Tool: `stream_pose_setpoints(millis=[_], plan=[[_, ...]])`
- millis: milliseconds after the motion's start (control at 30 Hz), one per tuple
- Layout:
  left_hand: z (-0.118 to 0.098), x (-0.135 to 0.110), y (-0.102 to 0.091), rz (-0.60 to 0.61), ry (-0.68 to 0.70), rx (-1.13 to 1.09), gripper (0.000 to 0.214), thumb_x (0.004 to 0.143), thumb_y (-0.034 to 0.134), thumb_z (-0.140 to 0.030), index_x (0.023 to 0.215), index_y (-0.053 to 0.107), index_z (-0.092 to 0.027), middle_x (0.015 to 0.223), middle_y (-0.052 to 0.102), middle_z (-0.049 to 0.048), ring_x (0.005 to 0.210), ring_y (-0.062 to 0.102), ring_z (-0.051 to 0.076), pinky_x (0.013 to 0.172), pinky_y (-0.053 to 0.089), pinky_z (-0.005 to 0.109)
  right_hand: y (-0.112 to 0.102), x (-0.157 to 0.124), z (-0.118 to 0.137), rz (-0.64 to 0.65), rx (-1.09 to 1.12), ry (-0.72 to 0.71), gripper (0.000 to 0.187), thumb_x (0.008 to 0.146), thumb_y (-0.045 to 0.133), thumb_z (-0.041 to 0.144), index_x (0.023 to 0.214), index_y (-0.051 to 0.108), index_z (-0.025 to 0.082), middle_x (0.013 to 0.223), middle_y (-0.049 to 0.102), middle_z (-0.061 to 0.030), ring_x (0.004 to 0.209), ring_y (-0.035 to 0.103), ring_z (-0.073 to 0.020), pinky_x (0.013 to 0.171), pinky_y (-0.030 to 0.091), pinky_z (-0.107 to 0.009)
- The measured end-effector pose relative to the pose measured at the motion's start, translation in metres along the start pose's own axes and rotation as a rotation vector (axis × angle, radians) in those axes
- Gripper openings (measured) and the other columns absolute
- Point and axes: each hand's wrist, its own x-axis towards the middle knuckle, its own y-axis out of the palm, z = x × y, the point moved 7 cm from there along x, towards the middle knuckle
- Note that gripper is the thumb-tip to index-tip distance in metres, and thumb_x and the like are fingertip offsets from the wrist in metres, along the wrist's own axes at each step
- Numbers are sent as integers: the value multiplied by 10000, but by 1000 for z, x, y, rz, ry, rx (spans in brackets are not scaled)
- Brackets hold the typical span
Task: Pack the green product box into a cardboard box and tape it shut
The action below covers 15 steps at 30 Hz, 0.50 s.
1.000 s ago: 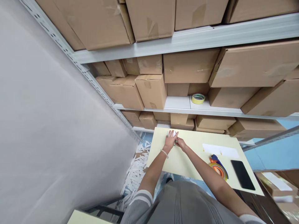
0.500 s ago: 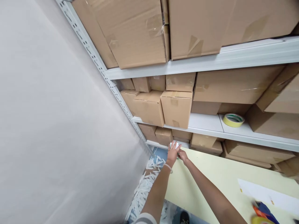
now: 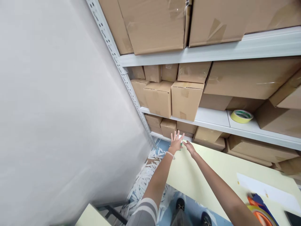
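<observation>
Parted slightly from the left hand point(image 3: 176, 145) since the earlier frame, the right hand point(image 3: 190, 148) has its fingers loosely extended. Left fingers spread wide over a small white-and-green object point(image 3: 181, 143) at the pale table's point(image 3: 185, 175) far left corner; whether they grip it cannot be told.

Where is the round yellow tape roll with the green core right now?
In the head view, right of centre, the yellow tape roll lies on a flat white shelf, just left of a brown cardboard box.
</observation>
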Motion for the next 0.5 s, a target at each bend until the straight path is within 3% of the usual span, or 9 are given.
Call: stream_pose_setpoints(millis=[100,233,367,500], plan=[[0,-40,-34,-198,-105,14,977,834,676,-397,1602,83,-288,1678,-40,123,1532,-38,390,1177,44,698,-35,-29,9,-34,-13,-73,833,810,558,636,1488,459,163,1557,418,-150,1444,380,-315,1187,280,-457],[5,-132,-86,-481,-376,81,800,934,518,-476,1600,110,-300,1681,42,111,1537,11,391,1152,52,738,-86,-91,42,-67,-51,-372,872,848,499,683,1560,336,208,1621,312,-93,1503,256,-289,1221,201,-451],[-2,-262,-119,-652,-725,149,707,972,438,-485,1592,141,-321,1685,45,72,1537,-22,390,1137,35,759,-121,-151,67,-58,-101,-566,794,913,428,654,1585,265,263,1630,297,-74,1502,252,-300,1208,211,-510],[-33,-411,-117,-680,-1093,221,680,976,441,-475,1582,157,-350,1686,32,45,1536,-55,389,1125,42,772,-119,-191,81,48,-227,-766,787,924,427,644,1580,288,234,1605,339,-129,1489,268,-354,1187,189,-590]])
